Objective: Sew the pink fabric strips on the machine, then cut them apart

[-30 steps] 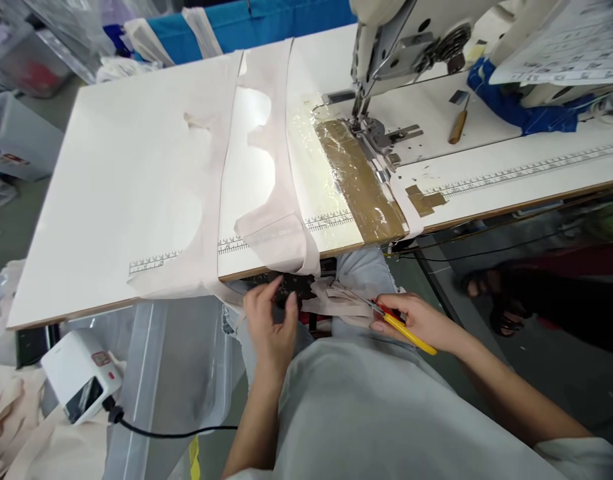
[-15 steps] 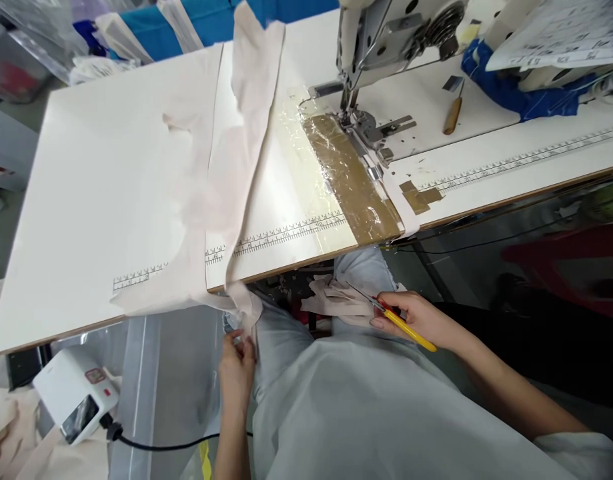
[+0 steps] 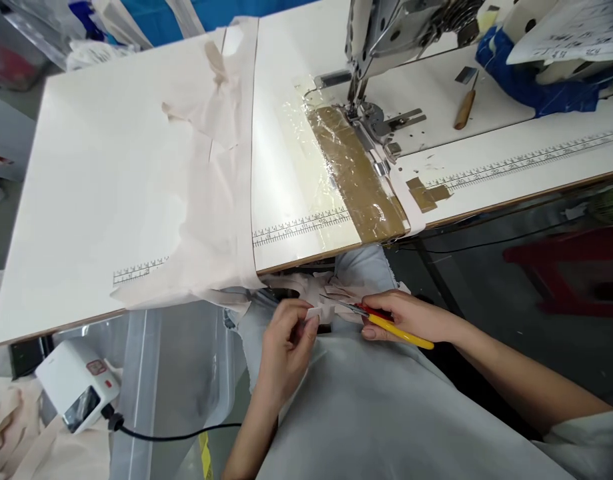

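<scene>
My left hand (image 3: 287, 343) is over my lap, thumb and fingers pinched on an end of pale pink fabric strip (image 3: 313, 312). To its right, my right hand (image 3: 403, 318) grips a pair of scissors (image 3: 399, 331) with yellow and red handles. The blades point left toward the strip, slightly apart from it as far as I can see. More pale pink fabric scraps (image 3: 346, 291) lie on my lap beneath the blades. Long pale pink fabric pieces (image 3: 219, 200) are spread on the white table, hanging over its front edge near my left hand.
A sewing machine (image 3: 371, 73) stands at the table's back right, with a wooden-handled awl (image 3: 465, 109) beside it. Printed rulers run along the white table (image 3: 96, 167). At lower left are a clear plastic bin (image 3: 141, 380) and a white device (image 3: 76, 387) with a black cable.
My left hand has moved right and up, close to the scissors, with a fabric end. The long fabric on the table has shifted and lies flatter. The scissors have moved slightly left.
</scene>
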`<action>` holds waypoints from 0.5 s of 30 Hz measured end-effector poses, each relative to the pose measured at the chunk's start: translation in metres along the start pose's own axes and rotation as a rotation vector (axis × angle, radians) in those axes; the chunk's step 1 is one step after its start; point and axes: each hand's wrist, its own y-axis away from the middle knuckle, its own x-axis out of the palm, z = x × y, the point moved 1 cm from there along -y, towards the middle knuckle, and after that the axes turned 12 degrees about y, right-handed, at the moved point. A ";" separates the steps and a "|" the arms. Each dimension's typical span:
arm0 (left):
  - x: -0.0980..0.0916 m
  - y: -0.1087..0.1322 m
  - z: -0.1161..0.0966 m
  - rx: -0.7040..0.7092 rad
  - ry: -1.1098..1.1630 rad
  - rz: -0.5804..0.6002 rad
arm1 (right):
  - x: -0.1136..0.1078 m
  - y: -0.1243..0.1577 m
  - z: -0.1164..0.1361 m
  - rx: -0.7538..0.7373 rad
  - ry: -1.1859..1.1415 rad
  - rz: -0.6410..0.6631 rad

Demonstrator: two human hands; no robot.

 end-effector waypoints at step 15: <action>0.003 -0.003 0.013 -0.489 0.508 0.035 | -0.007 -0.025 -0.003 -0.069 -0.036 0.258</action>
